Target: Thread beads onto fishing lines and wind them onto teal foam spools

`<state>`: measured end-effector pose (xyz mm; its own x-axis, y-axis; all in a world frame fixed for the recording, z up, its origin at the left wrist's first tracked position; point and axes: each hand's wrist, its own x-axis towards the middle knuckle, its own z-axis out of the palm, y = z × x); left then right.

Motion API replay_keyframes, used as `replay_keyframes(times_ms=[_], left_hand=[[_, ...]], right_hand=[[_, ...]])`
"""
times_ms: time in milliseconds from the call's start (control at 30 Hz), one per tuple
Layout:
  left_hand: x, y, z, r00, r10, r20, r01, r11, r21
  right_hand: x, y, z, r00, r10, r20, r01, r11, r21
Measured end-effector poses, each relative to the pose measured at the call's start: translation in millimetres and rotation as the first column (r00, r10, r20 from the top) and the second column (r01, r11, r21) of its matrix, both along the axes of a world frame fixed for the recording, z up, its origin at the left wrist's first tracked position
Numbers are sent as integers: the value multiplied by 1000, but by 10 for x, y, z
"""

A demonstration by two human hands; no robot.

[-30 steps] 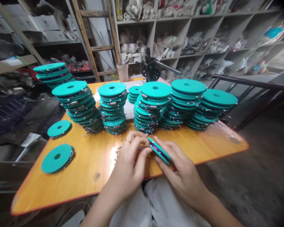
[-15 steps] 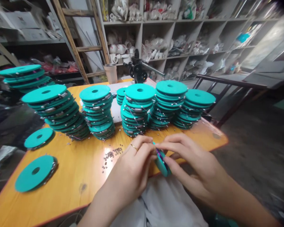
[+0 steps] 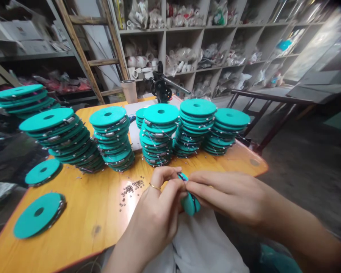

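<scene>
A teal foam spool (image 3: 190,205) with dark line in its groove is held on edge above my lap. My left hand (image 3: 158,206), a ring on one finger, wraps round its near left side, thumb and fingertips at the upper rim. Closed in a pinch, the fingertips of my right hand (image 3: 230,193) meet the rim close to my left thumb; what they pinch is too small to tell. Small dark beads (image 3: 130,187) lie scattered on the wooden table (image 3: 82,212) left of my hands.
Stacks of wound teal spools, such as the middle stack (image 3: 159,132), line the table's far side. Two single spools lie at left, the nearer spool (image 3: 49,210) flat. Behind stand a cup (image 3: 129,92), a black metal device (image 3: 161,87) and shelves (image 3: 184,30).
My right hand's fingers have drawn together at the spool's rim, with the thumb no longer spread along its side. The view has shifted slightly, moving the stacks left in the picture.
</scene>
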<state>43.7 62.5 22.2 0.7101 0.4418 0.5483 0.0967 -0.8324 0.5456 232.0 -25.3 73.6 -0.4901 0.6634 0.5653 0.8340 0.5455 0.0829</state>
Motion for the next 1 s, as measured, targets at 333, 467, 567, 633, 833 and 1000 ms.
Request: replay_keyframes(times_ms=[333, 467, 567, 633, 833, 1000], left_hand=[[-10, -32, 2, 1000, 9, 2, -9, 1000, -27], [-15, -21, 6, 1000, 20, 0, -20, 1000, -16], [-20, 1, 24, 999, 28, 30, -28, 1000, -6], [-19, 13, 36, 999, 25, 42, -25, 1000, 0], [-9, 17, 53, 999, 4, 33, -3, 999, -48], [1, 19, 66, 1000, 1, 23, 1, 998, -69]], right_hand=[[-65, 29, -69, 995, -93, 34, 88, 990, 111], [-99, -2, -91, 995, -92, -38, 94, 994, 52], [-127, -31, -49, 985, -97, -140, 83, 992, -100], [-136, -49, -23, 975, -106, -196, 71, 982, -177], [-129, -81, -71, 965, -103, -241, 70, 988, -141], [-129, -86, -126, 982, -69, -178, 72, 997, 7]])
